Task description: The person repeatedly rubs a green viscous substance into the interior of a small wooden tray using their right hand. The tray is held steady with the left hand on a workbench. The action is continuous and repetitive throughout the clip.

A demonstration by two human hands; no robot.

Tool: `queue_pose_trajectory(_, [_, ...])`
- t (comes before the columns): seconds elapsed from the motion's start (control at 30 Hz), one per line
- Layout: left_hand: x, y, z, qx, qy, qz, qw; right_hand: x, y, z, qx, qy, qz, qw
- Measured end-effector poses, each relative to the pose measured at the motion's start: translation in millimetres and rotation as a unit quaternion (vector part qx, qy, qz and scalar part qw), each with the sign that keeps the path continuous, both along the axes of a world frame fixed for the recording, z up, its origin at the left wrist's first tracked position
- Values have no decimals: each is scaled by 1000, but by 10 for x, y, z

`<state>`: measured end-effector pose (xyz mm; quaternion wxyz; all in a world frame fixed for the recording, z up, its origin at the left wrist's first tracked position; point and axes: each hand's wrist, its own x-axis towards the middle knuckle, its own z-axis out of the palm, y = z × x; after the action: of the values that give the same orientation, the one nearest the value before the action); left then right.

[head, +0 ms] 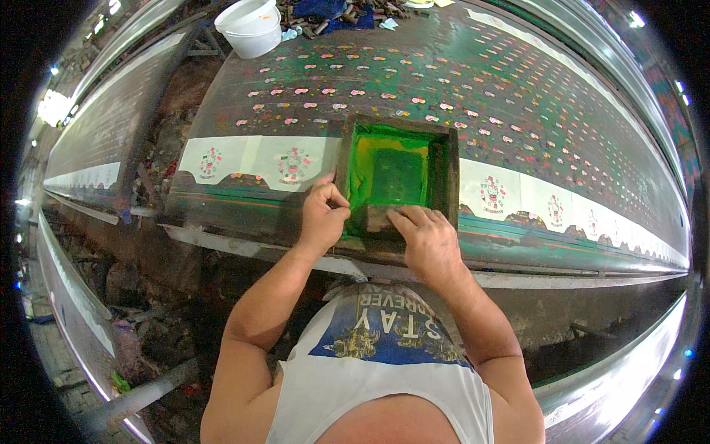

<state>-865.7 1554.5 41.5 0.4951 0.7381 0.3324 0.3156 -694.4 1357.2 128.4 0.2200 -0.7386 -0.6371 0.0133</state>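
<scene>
A wooden screen-printing frame point(453, 172), its mesh and inner walls wet with green ink point(396, 175), lies over the row of white cut pieces along the table's near edge. My left hand point(326, 217) grips the frame's left wall, thumb and fingers bent around it. Inside the frame, at its near end, my right hand point(431, 241) holds a squeegee point(380, 217) with a wooden handle; the blade is hidden. White pieces with a printed cartoon figure point(294, 164) lie left of the frame, and more printed pieces point(491, 188) run off to the right.
The long printing table point(266, 205) is stained green and covered in small printed marks. White plastic buckets point(252, 41) stand at its far left, beside a pile of dark scraps and blue cloth point(333, 14). A parallel table point(111, 122) stands left, across a gap with debris.
</scene>
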Motion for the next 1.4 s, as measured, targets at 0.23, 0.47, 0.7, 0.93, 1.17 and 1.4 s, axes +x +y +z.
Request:
queue_pose_trajectory(0.23, [-2,13,-18,-28,-6,-9,1000,429,559,-166,19,-34,-42,998])
queue_pose_trajectory(0.47, [24,-4,-62,-10,-2,-16,1000,914,1064,-22,-7,7,-59,998])
queue_pose_trajectory(0.7, [46,-32,-96,23,-22,-13,999,1068,1184,103,-36,35,-44,998])
queue_pose_trajectory(0.93, [37,-42,-27,27,-49,-11,998,716,778,163,-75,25,-8,997])
queue_pose_trajectory(1.17, [28,-41,-84,40,-22,-7,999,-63,190,231,-58,29,-21,998])
queue_pose_trajectory(1.4, [51,-29,13,68,3,0,998,-236,-155,117,-14,81,-13,997])
